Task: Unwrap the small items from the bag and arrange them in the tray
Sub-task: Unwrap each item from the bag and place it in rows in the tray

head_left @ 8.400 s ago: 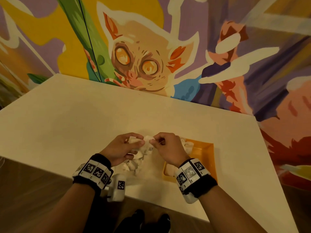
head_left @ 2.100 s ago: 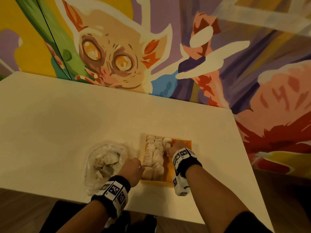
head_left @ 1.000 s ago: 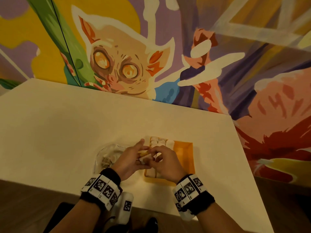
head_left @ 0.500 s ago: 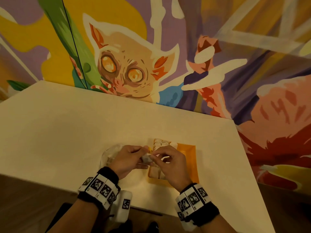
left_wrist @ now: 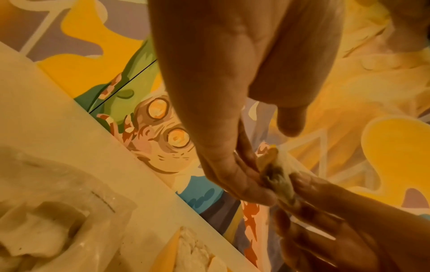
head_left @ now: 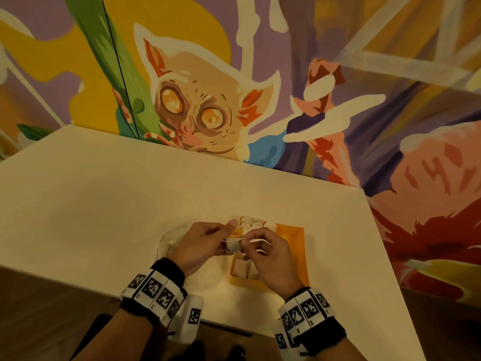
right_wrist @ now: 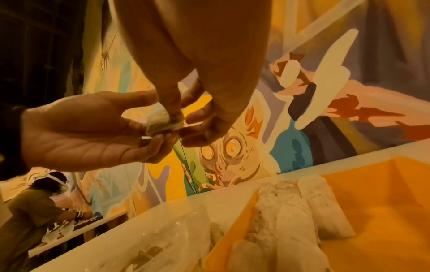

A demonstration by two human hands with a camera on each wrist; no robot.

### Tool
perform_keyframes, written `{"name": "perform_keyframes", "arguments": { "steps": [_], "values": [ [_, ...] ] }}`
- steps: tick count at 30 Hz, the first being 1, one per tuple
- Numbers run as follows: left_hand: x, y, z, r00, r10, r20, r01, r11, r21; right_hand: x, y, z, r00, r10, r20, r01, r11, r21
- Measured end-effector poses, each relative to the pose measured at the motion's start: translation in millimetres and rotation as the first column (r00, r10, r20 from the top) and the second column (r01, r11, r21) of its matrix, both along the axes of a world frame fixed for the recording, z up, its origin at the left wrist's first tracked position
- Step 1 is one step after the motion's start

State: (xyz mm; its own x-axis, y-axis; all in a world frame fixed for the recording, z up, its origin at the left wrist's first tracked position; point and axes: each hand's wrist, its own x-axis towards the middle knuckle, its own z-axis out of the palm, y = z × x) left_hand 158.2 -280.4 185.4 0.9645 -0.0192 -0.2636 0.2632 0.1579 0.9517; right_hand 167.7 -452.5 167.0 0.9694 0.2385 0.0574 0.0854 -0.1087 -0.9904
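A clear plastic bag (head_left: 169, 237) of small white wrapped items lies at the left on the white table (head_left: 104, 194), near its front edge, partly hidden behind the left hand (head_left: 200, 243). That hand pinches one small wrapped item (head_left: 233, 244) between thumb and fingers, lifted above the table between the bag and the tray. A yellow label with a red mark (head_left: 236, 233) shows at the item's far side. Meeting it from the right, the right hand (head_left: 268, 254) grips the same item, its fingertips curled on a loose white flap of wrapper (head_left: 256, 240). Below and to the right sits the orange tray (head_left: 294, 238), where white unwrapped items (right_wrist: 288, 211) lie in rows along its left side, the right side bare. A painted mural of a wide-eyed animal (head_left: 197, 113) fills the wall beyond the table's far edge.
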Motion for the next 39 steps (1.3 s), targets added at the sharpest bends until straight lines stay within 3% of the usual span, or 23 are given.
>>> {"name": "perform_keyframes", "arguments": {
  "steps": [7, 12, 17, 19, 25, 30, 35, 39],
  "values": [
    [4, 9, 9, 0.998, -0.015, 0.061, 0.0, 0.971, 0.239, 1, -6, 4, 1.0, 0.0, -0.022, 0.002, 0.997, 0.079],
    [10, 3, 19, 0.987, -0.023, 0.156, -0.028, 0.95, 0.312, 0, -2, 14, 0.984, 0.087, -0.159, -0.071, 0.992, 0.101],
    [12, -6, 25, 0.966, -0.034, 0.255, -0.054, 0.943, 0.329, 10, 1, 12, 0.998, -0.064, 0.026, 0.064, 0.998, -0.018],
    [11, -7, 26, 0.964, -0.018, 0.266, -0.067, 0.949, 0.309, 11, 0, 11, 0.996, -0.079, 0.035, 0.079, 0.997, -0.005],
    [9, -6, 31, 0.983, -0.036, 0.183, 0.007, 0.988, 0.156, 14, -7, 9, 0.994, -0.084, 0.066, 0.088, 0.995, -0.057],
    [14, -7, 32, 0.969, -0.07, 0.238, -0.001, 0.958, 0.285, 19, -12, 9, 0.994, -0.067, 0.082, 0.073, 0.995, -0.063],
    [17, -8, 33, 0.93, -0.074, 0.361, -0.076, 0.92, 0.385, 14, -15, 17, 0.997, 0.074, 0.008, -0.074, 0.997, -0.024],
    [15, -11, 33, 0.9, -0.126, 0.418, -0.096, 0.877, 0.471, 16, -15, 22, 0.997, 0.052, 0.049, -0.05, 0.998, -0.045]
  ]
}}
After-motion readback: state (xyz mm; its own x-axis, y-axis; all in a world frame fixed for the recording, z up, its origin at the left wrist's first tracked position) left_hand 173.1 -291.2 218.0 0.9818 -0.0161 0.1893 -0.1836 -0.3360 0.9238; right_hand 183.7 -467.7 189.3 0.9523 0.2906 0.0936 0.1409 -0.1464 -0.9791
